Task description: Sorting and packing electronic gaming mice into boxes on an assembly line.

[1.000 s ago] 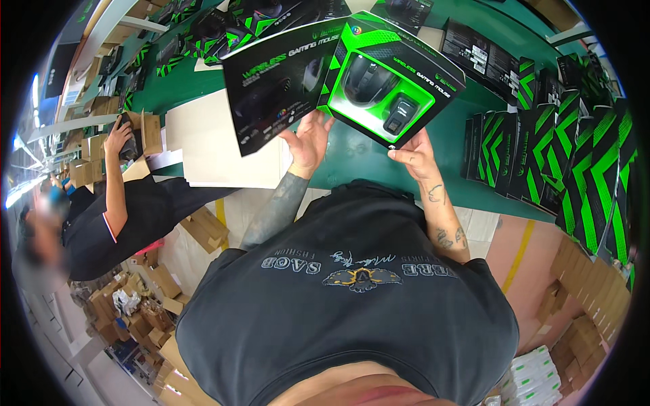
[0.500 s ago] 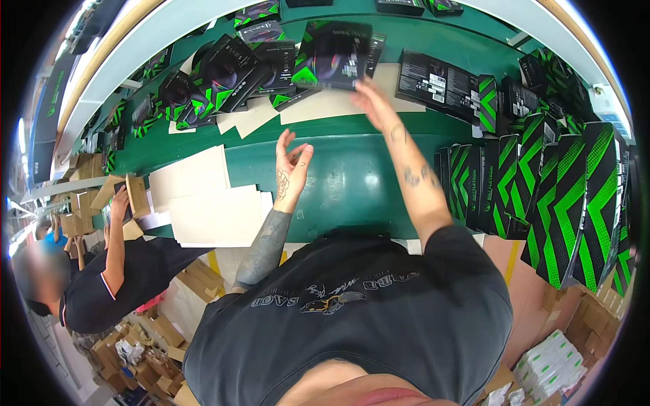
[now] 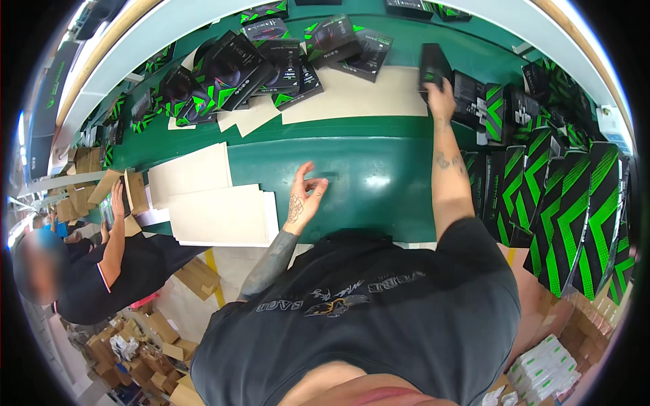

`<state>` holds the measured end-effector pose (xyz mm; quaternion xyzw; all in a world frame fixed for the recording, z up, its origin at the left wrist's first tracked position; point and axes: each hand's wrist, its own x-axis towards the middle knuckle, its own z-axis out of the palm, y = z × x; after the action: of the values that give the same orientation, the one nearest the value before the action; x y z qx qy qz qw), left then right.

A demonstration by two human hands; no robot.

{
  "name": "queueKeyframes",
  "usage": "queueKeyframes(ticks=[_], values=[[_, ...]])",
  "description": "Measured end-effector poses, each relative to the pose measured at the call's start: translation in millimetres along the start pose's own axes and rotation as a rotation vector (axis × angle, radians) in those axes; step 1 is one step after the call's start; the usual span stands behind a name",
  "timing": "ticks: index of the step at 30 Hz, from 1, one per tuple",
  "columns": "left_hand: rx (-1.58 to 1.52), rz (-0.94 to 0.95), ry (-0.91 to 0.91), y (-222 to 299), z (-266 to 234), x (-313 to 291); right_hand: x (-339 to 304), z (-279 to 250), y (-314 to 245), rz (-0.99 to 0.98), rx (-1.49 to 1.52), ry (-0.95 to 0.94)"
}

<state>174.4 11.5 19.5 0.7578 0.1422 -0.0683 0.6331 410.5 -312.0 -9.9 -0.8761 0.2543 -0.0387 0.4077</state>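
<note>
My right hand (image 3: 441,100) grips the near end of a black box (image 3: 433,62) on the far right of the green workbench, its fingers partly hidden. Next to it lie another black box (image 3: 467,98) with a white label and a box end (image 3: 493,111) with green chevrons. My left hand (image 3: 307,193) hovers over the near part of the bench, empty, its fingers loosely curled and thumb apart. Farther off, a slightly blurred black box (image 3: 333,37) with a picture on it leans over a second black box (image 3: 369,54), beside a heap of similar boxes (image 3: 233,68).
Upright black-and-green boxes (image 3: 562,216) crowd the right side. Beige sheets (image 3: 220,216) lie at the left, and more beige board (image 3: 359,95) lies under the heap. At far left a co-worker (image 3: 108,271) handles a cardboard box (image 3: 135,193). Cartons (image 3: 135,362) cover the floor behind.
My right hand has left the picture-printed box at the heap, moved right and taken hold of another black box. My left hand has come slightly nearer and to the right.
</note>
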Motion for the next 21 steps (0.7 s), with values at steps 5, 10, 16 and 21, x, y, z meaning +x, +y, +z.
queueKeyframes(ticks=[5,10,16,21], values=[[-0.002,0.059,-0.128,4.9,18.3,11.7,13.1,-3.5,17.3,0.196,0.197,0.513],[0.11,0.201,-0.216,26.1,8.4,13.3,2.8,-0.3,-0.7,0.137,-0.127,0.342],[0.485,0.684,0.055,37.1,5.2,10.7,-117.5,-28.1,17.3,0.227,1.321,-0.453],[0.305,0.721,-0.01,49.4,2.8,-6.7,-239.1,-25.5,11.9,0.281,1.497,-0.91]])
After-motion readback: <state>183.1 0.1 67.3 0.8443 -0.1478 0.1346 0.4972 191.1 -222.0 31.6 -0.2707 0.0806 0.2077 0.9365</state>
